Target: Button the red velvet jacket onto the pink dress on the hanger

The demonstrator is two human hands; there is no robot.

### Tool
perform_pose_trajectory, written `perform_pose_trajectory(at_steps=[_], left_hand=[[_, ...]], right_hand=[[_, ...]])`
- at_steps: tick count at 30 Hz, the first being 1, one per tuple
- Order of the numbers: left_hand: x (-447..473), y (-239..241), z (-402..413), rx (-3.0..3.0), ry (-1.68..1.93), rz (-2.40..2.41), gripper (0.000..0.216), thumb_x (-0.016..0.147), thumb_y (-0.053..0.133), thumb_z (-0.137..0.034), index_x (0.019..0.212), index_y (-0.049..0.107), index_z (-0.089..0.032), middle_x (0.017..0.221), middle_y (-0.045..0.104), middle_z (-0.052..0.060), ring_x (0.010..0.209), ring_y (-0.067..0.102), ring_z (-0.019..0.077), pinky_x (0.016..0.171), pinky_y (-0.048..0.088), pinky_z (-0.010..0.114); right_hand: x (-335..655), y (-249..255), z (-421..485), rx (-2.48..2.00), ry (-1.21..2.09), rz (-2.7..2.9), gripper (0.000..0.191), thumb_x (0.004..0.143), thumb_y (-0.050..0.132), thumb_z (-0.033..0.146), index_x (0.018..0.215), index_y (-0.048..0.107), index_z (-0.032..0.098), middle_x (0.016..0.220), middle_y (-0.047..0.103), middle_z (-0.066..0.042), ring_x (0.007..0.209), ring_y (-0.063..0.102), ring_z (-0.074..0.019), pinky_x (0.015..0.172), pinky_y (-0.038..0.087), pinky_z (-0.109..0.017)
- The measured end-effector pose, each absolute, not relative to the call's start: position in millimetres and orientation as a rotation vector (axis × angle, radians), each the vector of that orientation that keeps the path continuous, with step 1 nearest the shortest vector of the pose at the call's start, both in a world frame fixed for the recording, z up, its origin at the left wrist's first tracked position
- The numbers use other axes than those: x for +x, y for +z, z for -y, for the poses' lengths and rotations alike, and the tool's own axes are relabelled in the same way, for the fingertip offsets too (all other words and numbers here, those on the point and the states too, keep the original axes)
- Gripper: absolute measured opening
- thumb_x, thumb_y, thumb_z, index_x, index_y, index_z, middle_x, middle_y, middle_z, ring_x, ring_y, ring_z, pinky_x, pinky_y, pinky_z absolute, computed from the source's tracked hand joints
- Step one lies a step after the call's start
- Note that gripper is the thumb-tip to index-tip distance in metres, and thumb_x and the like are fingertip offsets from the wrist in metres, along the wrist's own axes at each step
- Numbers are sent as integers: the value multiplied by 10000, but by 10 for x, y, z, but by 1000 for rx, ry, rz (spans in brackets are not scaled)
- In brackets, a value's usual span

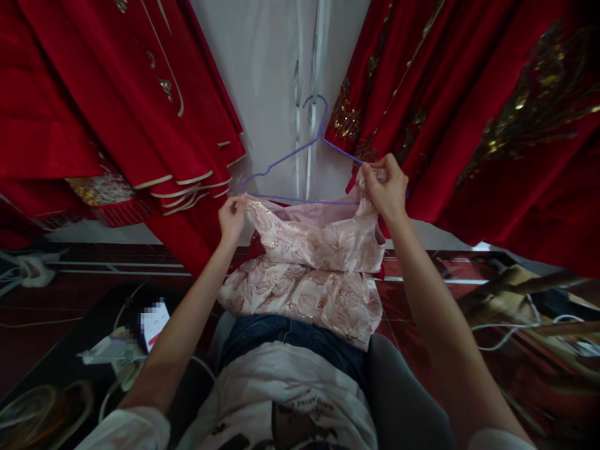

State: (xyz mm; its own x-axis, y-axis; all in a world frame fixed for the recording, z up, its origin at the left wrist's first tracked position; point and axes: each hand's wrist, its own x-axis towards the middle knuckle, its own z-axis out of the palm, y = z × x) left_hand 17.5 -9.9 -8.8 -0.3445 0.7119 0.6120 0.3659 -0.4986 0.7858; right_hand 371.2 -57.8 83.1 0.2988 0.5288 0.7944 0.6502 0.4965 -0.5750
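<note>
Apparently, purple hanger (pixel 300 148) ends under pink garment (pixel 314 240).

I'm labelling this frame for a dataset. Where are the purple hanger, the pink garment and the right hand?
purple hanger (pixel 285 159), head view, on its left sloping wire.
pink garment (pixel 319 240), head view, on the upper front panel.
right hand (pixel 387 187), head view, on the back of the hand.

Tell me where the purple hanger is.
Head view, centre: the purple wire hanger sits above the pink garment, between the left hand and right hand.
</note>
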Motion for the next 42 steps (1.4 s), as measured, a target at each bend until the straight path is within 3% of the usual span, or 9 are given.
perform_pose_trajectory(at_steps=[27,36,42], left_hand=[[-62,-65,57,1409,2014,-1332,354,779,621,-487,841,703,-149,868,725,56,828,652,170,776,496,257],[72,354,-104,1618,1981,-1241,276,803,633,-436,796,706,-169,807,714,40,749,632,154,743,485,256],[-53,216,-14,1550,1973,-1288,311,790,630,-456,792,705,-154,780,704,33,748,630,158,726,481,247]], right_hand=[[3857,939,557,-1130,-140,1380,281,803,634,502,723,575,240,643,530,13,673,529,-157,731,460,-315],[3898,927,520,-1154,-173,1373,220,823,616,437,737,582,237,624,506,18,663,520,-152,706,447,-309],[3889,937,518,-1160,-186,1372,175,814,618,393,734,581,242,609,492,24,671,534,-158,709,451,-312]])
